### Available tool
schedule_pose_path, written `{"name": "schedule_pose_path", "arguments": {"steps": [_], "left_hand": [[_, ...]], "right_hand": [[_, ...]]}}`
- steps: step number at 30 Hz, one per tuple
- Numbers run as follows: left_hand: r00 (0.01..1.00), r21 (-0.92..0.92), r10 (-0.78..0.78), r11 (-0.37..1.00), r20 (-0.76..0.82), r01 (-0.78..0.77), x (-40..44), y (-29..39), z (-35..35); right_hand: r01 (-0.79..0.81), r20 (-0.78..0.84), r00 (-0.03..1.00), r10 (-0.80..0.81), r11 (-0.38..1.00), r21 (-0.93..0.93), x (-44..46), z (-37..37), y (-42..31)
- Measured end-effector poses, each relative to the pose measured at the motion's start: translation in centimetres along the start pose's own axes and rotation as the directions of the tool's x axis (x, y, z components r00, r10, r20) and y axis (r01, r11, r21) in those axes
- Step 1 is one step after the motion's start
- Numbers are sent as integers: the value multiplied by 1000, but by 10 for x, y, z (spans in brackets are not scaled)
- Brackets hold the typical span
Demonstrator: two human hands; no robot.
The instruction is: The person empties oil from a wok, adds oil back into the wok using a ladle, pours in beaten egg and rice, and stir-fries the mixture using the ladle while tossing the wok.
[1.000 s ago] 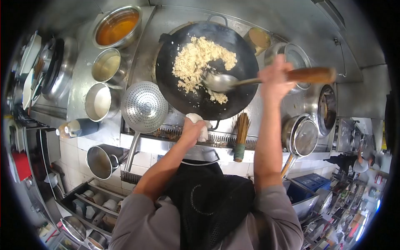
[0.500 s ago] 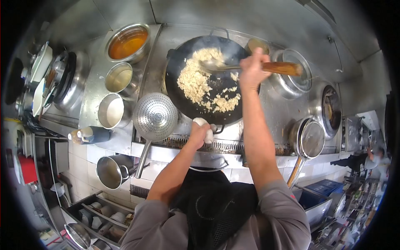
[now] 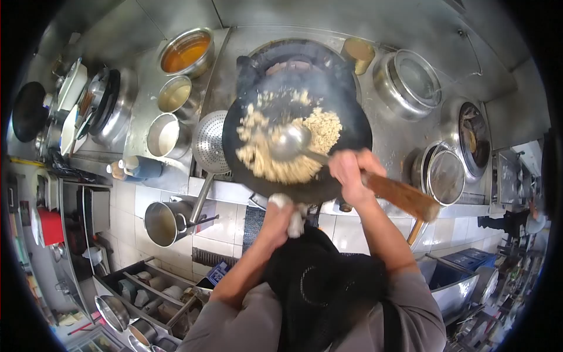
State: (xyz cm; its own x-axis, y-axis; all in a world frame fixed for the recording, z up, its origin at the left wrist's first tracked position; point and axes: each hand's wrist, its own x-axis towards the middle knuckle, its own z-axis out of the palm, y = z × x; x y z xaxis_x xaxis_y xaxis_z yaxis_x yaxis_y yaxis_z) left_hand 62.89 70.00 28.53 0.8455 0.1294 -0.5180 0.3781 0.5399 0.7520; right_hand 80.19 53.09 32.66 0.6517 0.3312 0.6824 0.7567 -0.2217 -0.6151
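A large black wok (image 3: 346,126) is pulled toward my body, off its burner ring, with pale crumbly food (image 3: 324,130) spread and partly blurred inside. My left hand (image 3: 280,218) is wrapped round a white cloth (image 3: 296,226) at the wok's near edge; the wok handle there is hidden. In my right hand (image 3: 356,171) is the shaft of a metal ladle, its wooden handle (image 3: 404,196) pointing to the lower right. The ladle's bowl (image 3: 290,142) is over the food near the wok's middle.
A perforated strainer (image 3: 211,142) lies left of the wok. Farther left stand metal pots (image 3: 166,136) and a bowl of orange liquid (image 3: 187,54). Lidded pots (image 3: 410,82) and mesh strainers (image 3: 446,178) are at right. A person (image 3: 532,220) is far right.
The wok has come toward my body, uncovering the burner ring behind it. My right hand has lowered with the ladle, and the food has shifted toward the near side. My left hand has moved nearer my body.
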Motion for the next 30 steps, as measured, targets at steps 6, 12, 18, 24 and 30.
{"name": "schedule_pose_path", "arguments": {"steps": [6, 12, 18, 24, 30], "left_hand": [[997, -121, -67, 991, -42, 61, 55, -9, 13], [992, -110, -114, 987, 58, 120, 46, -1, 28], [981, 84, 194, 978, -10, -193, 43, -60, -9], [980, -5, -92, 995, 178, 95, 158, 22, -26], [996, -127, -2, 992, -91, -10, 164, 15, -34]], "right_hand": [[-466, -8, 845, 534, 744, 479, 11, -20, -51], [-364, -40, 914, 404, 860, 358, 21, -14, -28], [13, -371, 883, 287, 776, 631, 143, -40, -81], [-251, -374, 801, 467, 830, 499, 192, 70, -1], [-400, -205, 883, 423, 905, 147, 43, 88, 16]]}}
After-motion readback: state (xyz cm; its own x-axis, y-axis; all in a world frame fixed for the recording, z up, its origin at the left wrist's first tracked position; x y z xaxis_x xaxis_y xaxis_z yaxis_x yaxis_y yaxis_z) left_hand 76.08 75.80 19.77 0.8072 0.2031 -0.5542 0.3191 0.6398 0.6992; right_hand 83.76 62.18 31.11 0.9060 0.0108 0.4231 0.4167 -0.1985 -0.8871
